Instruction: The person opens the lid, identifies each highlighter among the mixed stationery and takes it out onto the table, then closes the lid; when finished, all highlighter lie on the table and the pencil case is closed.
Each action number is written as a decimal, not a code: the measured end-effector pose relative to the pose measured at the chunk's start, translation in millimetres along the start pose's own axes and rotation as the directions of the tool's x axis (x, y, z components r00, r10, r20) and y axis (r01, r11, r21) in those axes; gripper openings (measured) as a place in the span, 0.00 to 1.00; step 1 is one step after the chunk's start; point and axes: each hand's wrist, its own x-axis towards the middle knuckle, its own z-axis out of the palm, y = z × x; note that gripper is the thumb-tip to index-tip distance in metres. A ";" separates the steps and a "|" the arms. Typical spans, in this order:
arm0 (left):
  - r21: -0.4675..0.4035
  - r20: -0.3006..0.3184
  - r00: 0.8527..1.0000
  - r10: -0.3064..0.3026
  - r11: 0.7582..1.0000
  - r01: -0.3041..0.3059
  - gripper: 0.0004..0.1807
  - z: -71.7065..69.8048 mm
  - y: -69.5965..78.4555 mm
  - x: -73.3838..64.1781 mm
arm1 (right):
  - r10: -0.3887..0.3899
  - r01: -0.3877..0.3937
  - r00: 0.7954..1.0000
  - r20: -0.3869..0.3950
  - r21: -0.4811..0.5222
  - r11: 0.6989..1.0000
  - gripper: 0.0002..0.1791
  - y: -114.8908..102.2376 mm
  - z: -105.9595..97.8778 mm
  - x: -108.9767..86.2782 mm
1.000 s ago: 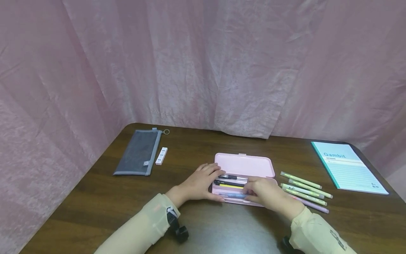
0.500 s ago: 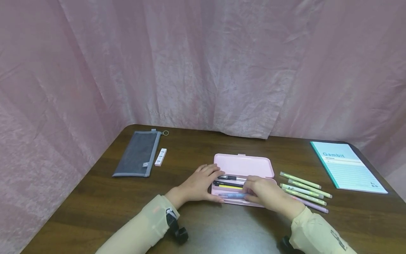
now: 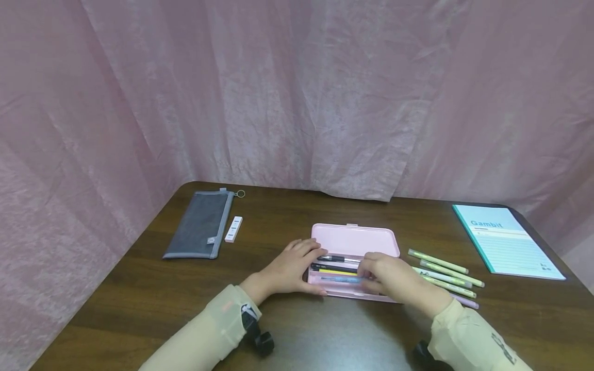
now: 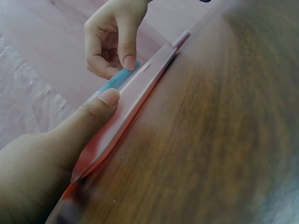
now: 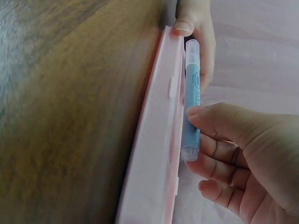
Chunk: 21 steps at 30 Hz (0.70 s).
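An open pink pencil case lies on the table with its lid folded back. My left hand holds the case's left end, thumb on the front rim and fingers over the far side. Between thumb and fingers, my right hand pinches a blue marker with a translucent cap. The marker lies lengthwise along the front of the case, close over it. Behind it in the case are a black pen and a black-and-yellow pencil or pen. My right hand covers the case's right end.
Several green-patterned pens and a purple pen lie right of the case. A notebook is at the far right. On the left are a grey zip pouch and a small white block. A pink curtain hangs behind.
My right hand has shifted slightly to the right and a little away from me, and the blue marker's visible part sits slightly farther back. My left hand stays on the case.
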 end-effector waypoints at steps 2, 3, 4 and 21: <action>0.001 0.000 1.000 -0.001 1.000 0.001 0.50 0.1 -0.1 0.2 | 0.005 -0.005 1.000 0.004 -0.005 1.000 0.05 0.6 -2.7 -0.3; 0.002 -0.001 1.000 -0.001 1.000 0.001 0.50 -0.2 0.0 0.0 | 0.008 -0.008 1.000 0.003 -0.007 1.000 0.06 0.9 -4.0 -0.5; 0.003 -0.003 1.000 -0.001 1.000 0.001 0.50 -0.5 0.1 -0.1 | 0.007 -0.007 1.000 -0.001 -0.010 1.000 0.06 1.0 -5.1 -0.8; 0.004 -0.012 1.000 0.011 1.000 -0.011 0.49 0.0 0.0 -0.7 | 0.025 -0.025 0.999 0.020 0.027 0.999 0.06 6.1 -28.6 -9.0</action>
